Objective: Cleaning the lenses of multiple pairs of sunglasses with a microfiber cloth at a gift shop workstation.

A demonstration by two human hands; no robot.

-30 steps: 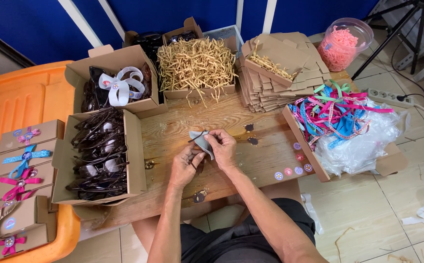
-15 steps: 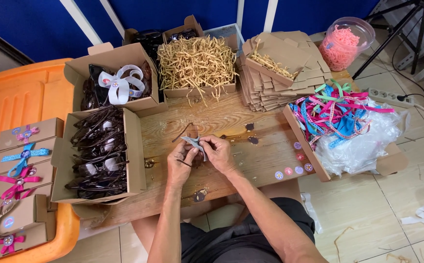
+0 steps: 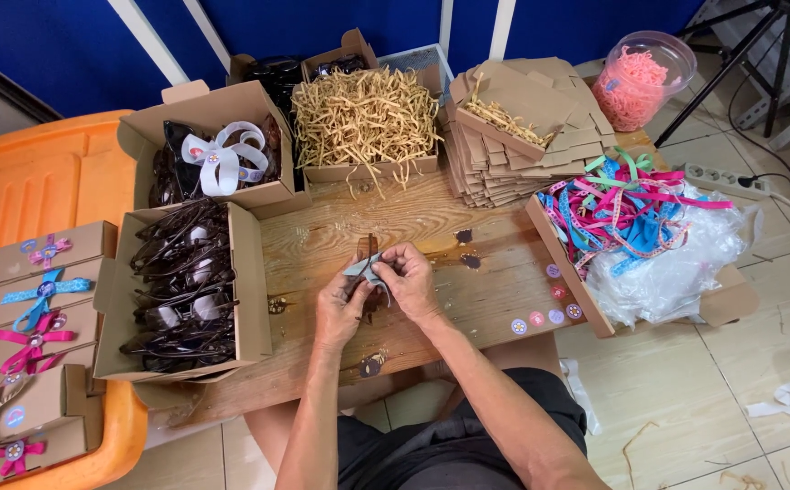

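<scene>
My left hand [image 3: 338,308] and my right hand [image 3: 410,277] meet over the middle of the wooden table [image 3: 485,263]. Between them they hold a pair of dark sunglasses [image 3: 369,247], of which only a brown arm sticks up, and a small grey cloth [image 3: 363,269] wrapped over it. The lenses are hidden behind my fingers. An open cardboard box of dark sunglasses [image 3: 181,286] lies just left of my left hand.
At the back stand a box of sunglasses with white ribbon [image 3: 218,154], a box of shredded paper [image 3: 366,118], and flat cardboard boxes [image 3: 526,127]. Coloured ribbons [image 3: 626,213] fill a box at right. Ribboned gift boxes [image 3: 41,299] lie on an orange surface at left.
My hands have turned the sunglasses and the cloth; the glasses' arm, earlier pointing left, now sticks up between my fingers. The cloth is more bunched.
</scene>
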